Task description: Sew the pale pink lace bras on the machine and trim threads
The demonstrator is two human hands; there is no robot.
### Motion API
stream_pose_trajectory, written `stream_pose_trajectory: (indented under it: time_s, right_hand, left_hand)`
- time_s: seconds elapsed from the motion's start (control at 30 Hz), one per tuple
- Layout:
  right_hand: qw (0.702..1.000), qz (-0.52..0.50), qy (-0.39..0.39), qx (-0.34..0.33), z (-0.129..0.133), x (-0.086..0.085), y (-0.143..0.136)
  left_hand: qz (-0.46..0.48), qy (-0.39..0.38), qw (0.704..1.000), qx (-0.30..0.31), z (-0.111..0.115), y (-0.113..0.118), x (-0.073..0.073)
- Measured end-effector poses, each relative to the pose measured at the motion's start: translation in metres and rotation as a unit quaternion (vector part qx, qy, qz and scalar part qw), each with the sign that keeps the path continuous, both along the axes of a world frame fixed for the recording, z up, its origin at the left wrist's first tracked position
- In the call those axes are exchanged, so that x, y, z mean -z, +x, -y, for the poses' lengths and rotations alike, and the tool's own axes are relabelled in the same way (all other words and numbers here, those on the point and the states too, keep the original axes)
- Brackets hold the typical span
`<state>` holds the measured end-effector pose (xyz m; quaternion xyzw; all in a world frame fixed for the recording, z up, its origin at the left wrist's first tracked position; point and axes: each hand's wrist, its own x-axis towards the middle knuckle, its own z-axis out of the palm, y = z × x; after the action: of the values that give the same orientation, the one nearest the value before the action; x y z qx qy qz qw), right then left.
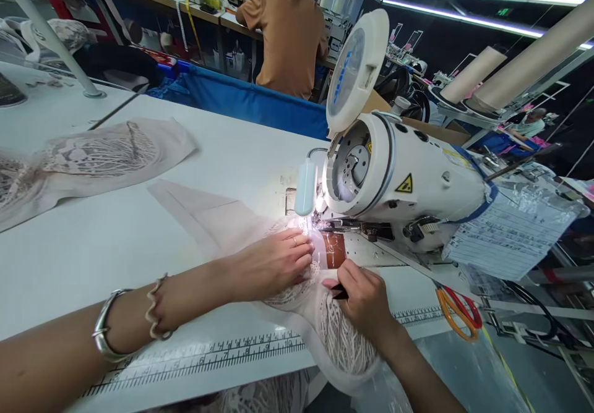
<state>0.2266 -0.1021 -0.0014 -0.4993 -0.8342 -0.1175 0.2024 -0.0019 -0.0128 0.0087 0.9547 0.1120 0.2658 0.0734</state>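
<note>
Lace [346, 339] lies partly under the machine [413, 166] and partly in front; how much has stitches, I cannot tell. Left hand [273, 261] rests on it, fingers slightly bent, pinching nothing. Right hand [366, 298] has curled fingers closed on a small dark tool [340, 291].

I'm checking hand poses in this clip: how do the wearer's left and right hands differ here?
The left hand lies palm down, fingers extended; the right hand is curled around a small black tool. The left hand wears a ring, with two bracelets up the arm; the right hand shows no jewelry. Both are at the pale lace fabric.
</note>
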Motion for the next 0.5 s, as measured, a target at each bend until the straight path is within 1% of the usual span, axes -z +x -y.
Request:
stream_pose_trajectory:
  time_s: [0.03,0.07,0.13,0.2,0.27,0.37,0.5]
  right_hand:
    - [1.0,-0.004,-0.002,0.006,-0.005,-0.001,0.003]
    - [1.0,-0.012,-0.022,0.017,-0.01,-0.004,0.006]
    - [0.994,-0.022,-0.099,0.039,-0.019,-0.011,0.009]
    - [0.981,0.01,-0.188,0.053,-0.026,-0.019,0.009]
    - [0.966,0.067,-0.242,0.068,-0.032,-0.026,0.006]
    - [0.951,0.12,-0.271,0.091,-0.039,-0.032,0.001]
    - [0.948,0.121,-0.279,0.091,-0.048,-0.034,-0.001]
  left_hand:
    - [-0.01,0.006,1.0,0.01,-0.001,0.0,0.0]
    - [-0.017,0.009,1.0,0.017,-0.002,0.001,0.0]
    - [-0.019,0.004,1.0,0.02,-0.004,0.0,-0.001]
    - [-0.017,-0.002,1.0,0.019,-0.005,-0.001,-0.002]
    - [-0.021,0.004,1.0,0.018,-0.006,-0.002,-0.003]
    - [-0.021,0.014,1.0,0.012,-0.007,-0.002,-0.002]
    - [-0.04,-0.001,0.999,-0.009,-0.008,-0.003,-0.003]
